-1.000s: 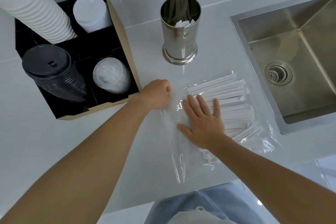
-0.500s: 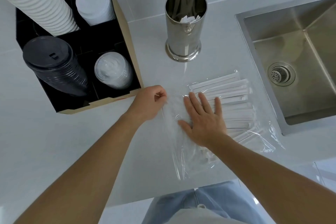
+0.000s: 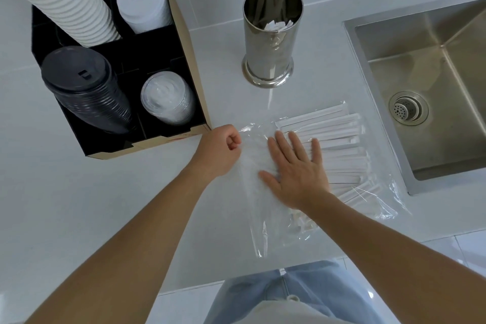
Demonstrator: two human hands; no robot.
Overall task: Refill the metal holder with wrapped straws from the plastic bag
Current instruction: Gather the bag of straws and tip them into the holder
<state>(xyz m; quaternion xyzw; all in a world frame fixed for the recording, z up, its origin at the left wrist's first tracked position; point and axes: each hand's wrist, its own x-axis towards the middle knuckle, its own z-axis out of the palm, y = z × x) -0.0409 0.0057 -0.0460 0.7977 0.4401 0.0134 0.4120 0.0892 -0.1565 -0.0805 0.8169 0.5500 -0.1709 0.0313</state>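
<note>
A clear plastic bag point(image 3: 259, 208) lies flat on the white counter, holding several paper-wrapped straws point(image 3: 334, 137) laid side by side. My right hand point(image 3: 297, 171) rests flat on the bag, fingers spread, pressing it down over the straws' left ends. My left hand point(image 3: 219, 150) is a fist pinching the bag's left edge near its open end. The shiny metal holder point(image 3: 271, 52) stands upright behind the bag; a few white wrapped straw tips show low inside it.
A cardboard organiser point(image 3: 184, 58) at the left holds stacks of white cups, white lids, black lids and clear lids. A steel sink point(image 3: 426, 81) with a drain sits at the right. The counter's front edge runs just below the bag.
My left hand has slid slightly left and towards me while gripping the bag's edge, stretching the plastic. My right hand stays flat on the bag.
</note>
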